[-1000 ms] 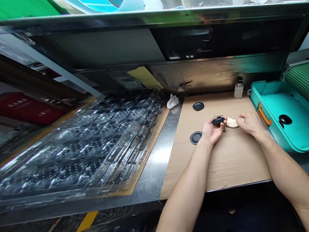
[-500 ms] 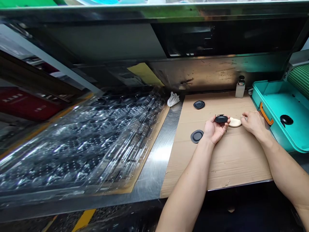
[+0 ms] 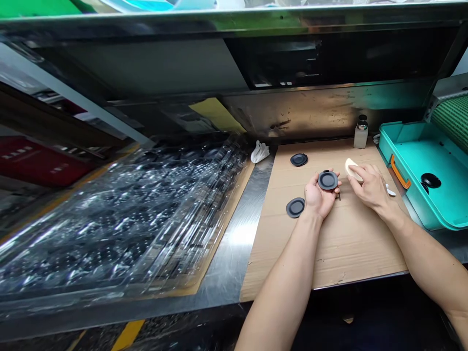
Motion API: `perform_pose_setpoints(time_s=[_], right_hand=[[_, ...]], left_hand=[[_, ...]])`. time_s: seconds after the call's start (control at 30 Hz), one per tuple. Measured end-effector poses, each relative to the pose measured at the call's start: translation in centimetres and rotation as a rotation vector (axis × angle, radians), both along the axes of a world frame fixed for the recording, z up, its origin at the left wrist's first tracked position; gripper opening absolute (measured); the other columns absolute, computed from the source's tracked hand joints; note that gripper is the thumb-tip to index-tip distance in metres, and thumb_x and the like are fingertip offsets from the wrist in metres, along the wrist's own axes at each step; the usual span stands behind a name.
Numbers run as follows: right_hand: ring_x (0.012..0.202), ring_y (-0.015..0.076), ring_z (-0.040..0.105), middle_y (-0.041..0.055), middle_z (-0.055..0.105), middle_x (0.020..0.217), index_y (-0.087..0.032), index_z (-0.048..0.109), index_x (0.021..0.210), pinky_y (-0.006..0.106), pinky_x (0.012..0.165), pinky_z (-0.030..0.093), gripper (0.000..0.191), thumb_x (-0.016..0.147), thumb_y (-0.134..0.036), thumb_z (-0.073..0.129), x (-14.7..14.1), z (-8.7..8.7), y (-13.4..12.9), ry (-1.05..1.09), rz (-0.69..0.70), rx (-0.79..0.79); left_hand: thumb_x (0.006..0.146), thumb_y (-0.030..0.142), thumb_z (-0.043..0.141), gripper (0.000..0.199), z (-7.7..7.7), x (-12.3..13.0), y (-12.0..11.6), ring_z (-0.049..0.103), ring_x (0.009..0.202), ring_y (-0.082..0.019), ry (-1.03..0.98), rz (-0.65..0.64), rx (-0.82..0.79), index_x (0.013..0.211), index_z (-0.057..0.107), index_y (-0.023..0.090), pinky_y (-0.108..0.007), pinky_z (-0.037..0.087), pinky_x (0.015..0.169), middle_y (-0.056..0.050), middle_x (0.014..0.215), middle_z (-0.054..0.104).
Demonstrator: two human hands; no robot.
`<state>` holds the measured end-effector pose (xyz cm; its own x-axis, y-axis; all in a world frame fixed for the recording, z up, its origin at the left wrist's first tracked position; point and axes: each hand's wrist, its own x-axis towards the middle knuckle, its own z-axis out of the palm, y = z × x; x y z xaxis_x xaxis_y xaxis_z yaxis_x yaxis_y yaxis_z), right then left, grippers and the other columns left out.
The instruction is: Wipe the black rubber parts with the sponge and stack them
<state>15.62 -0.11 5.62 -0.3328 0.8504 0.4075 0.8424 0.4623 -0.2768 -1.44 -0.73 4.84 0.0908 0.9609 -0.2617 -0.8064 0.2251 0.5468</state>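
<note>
My left hand (image 3: 319, 199), palm up, holds a small black round case part (image 3: 327, 180) by its edges, its recessed flat face turned toward me. A small tab shows at its far rim. In my right hand (image 3: 371, 187) a cream-coloured round pad (image 3: 350, 167) is pinched and tilted up off the cardboard (image 3: 351, 243), apart from the black part. Two similar black parts lie on the cardboard to the left, one farther back (image 3: 299, 159) and one nearer (image 3: 295, 207). Beside my right wrist lies a small white piece (image 3: 391, 190), partly hidden.
On the right stands a turquoise bin (image 3: 453, 161) with an orange handle and a glossy black piece (image 3: 430, 180) inside. A pump bottle (image 3: 360, 132) is at the back. Crumpled white tissue (image 3: 260, 152) sits beside clear plastic trays (image 3: 120, 219) on the left.
The pad, earlier flat on the cardboard, is now lifted in my right hand, which has moved left. My left hand has tipped the black part so its face shows more.
</note>
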Motion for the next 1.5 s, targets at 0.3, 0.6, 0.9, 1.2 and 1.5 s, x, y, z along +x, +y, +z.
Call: perform_pose_setpoints(time_s=[0.3, 0.6, 0.9, 1.2, 1.5], right_hand=[[0.111, 0.0289, 0.049, 0.0085, 0.060, 0.139, -0.030, 0.068, 0.128, 0.043, 0.090, 0.037, 0.031, 0.104, -0.030, 0.048, -1.2, 0.6, -1.7, -0.170, 0.244, 0.035], [0.112, 0.0289, 0.048, 0.0084, 0.061, 0.138, -0.030, 0.068, 0.129, 0.043, 0.091, 0.034, 0.032, 0.104, -0.030, 0.047, -1.6, 0.8, -2.1, -0.219, 0.191, -0.004], [0.108, 0.0310, 0.048, 0.0132, 0.066, 0.124, -0.024, 0.071, 0.119, 0.042, 0.088, 0.030, 0.035, 0.105, -0.035, 0.041, -0.1, 0.2, -0.6, -0.220, -0.166, -0.004], [0.113, 0.0273, 0.052, 0.0069, 0.070, 0.117, -0.027, 0.072, 0.111, 0.039, 0.093, 0.030, 0.024, 0.100, -0.039, 0.054, -0.6, -1.2, -0.5, -0.190, 0.037, -0.148], [0.103, 0.0256, 0.054, 0.0083, 0.072, 0.109, -0.020, 0.069, 0.106, 0.038, 0.090, 0.030, 0.019, 0.093, -0.027, 0.057, -0.4, -1.6, -0.1, -0.139, 0.000, -0.187]], left_hand=[[0.104, 0.035, 0.030, 0.043, -1.0, 0.5, 0.5, 0.065, 0.071, -0.017, -0.014, -0.031, -0.001, 0.099, 0.066, 0.011, -0.026, 0.049, 0.056, -0.011, 0.091, 0.071], [0.105, 0.035, 0.030, 0.044, -1.2, 0.4, 0.5, 0.064, 0.071, -0.016, -0.003, -0.052, 0.006, 0.097, 0.067, 0.013, -0.026, 0.048, 0.055, -0.010, 0.092, 0.071], [0.105, 0.036, 0.030, 0.043, -1.1, 0.0, 0.4, 0.067, 0.078, -0.019, 0.082, -0.019, 0.004, 0.100, 0.066, 0.013, -0.025, 0.043, 0.054, -0.015, 0.110, 0.071], [0.095, 0.049, 0.055, 0.044, -0.7, 0.9, -0.5, 0.069, 0.103, -0.024, 0.561, 0.198, 0.295, 0.119, 0.063, 0.014, -0.033, 0.054, 0.080, -0.018, 0.120, 0.070], [0.082, 0.032, 0.081, 0.096, -0.5, 2.7, -2.8, 0.061, 0.116, -0.024, 1.505, 0.753, 0.967, 0.159, 0.025, 0.025, -0.040, 0.052, 0.102, -0.011, 0.127, 0.070]])
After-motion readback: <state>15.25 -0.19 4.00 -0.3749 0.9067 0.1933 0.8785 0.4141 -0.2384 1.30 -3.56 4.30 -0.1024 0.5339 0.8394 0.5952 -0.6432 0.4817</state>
